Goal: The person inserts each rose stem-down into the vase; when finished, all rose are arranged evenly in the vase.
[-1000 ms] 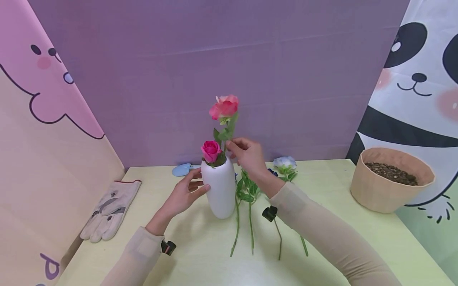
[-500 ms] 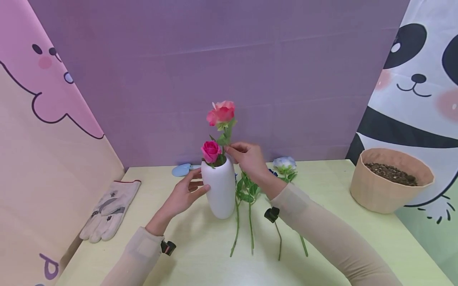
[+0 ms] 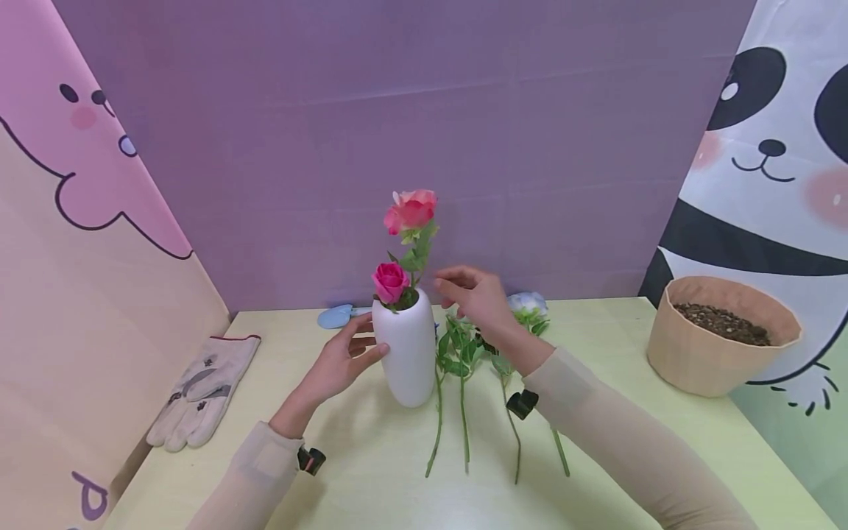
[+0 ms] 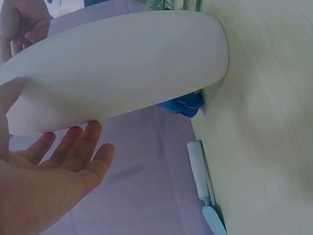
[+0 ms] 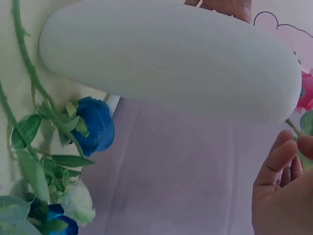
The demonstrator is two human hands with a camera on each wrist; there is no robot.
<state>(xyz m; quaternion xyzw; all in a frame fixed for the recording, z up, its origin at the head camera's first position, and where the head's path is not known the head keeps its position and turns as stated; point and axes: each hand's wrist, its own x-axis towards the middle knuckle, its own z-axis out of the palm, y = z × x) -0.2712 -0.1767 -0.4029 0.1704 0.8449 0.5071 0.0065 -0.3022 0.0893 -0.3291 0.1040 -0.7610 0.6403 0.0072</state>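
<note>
A white vase stands upright on the table, with a dark pink rose low at its mouth. Rising above it from the same vase is a taller coral-pink flower on a leafy stem. My left hand holds the vase from the left, thumb in front and fingers behind; the left wrist view shows these fingertips against its wall. Just right of the coral flower's stem, my right hand hovers apart from it, fingers loosely bent and holding nothing.
Several flower stems lie right of the vase, with blue blooms and a pale one. A light-blue trowel lies behind, gloves at left. A tan pot of soil stands at right.
The coral flower has sunk lower into the vase. My right hand has let go of its stem and moved a little to the right. The left hand stays on the vase.
</note>
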